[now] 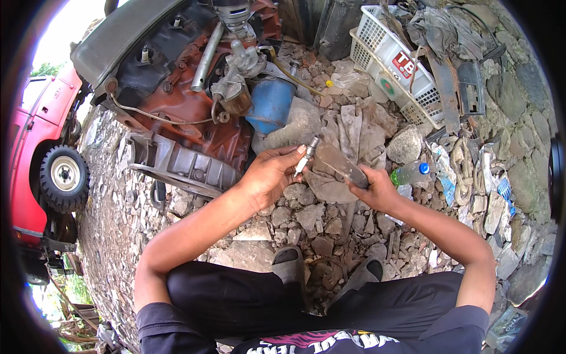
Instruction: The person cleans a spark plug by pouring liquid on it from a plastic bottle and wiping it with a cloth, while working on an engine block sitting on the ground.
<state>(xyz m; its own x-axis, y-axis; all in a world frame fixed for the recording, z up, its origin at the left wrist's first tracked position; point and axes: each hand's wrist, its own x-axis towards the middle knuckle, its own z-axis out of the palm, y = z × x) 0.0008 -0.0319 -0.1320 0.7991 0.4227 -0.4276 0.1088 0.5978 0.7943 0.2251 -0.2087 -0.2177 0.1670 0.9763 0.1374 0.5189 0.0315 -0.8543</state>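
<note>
A spark plug point(307, 157) with a white insulator is pinched between the thumb and fingers of my left hand point(265, 176), tilted with its metal end up. My right hand point(375, 187) grips one end of a flat, elongated brown-grey piece point(337, 163); its exact kind I cannot make out. The far end of that piece is close to the spark plug's metal end, and whether they touch I cannot tell. Under both hands lies a crumpled grey-brown cloth point(348, 133) on the rubble.
A rusty red engine block point(183, 97) with a blue cylindrical filter point(272, 106) stands at the far left. White plastic crates point(401, 68) lean at the far right. A green plastic bottle point(410, 173) lies beside my right hand. A red vehicle point(44, 138) stands at the left.
</note>
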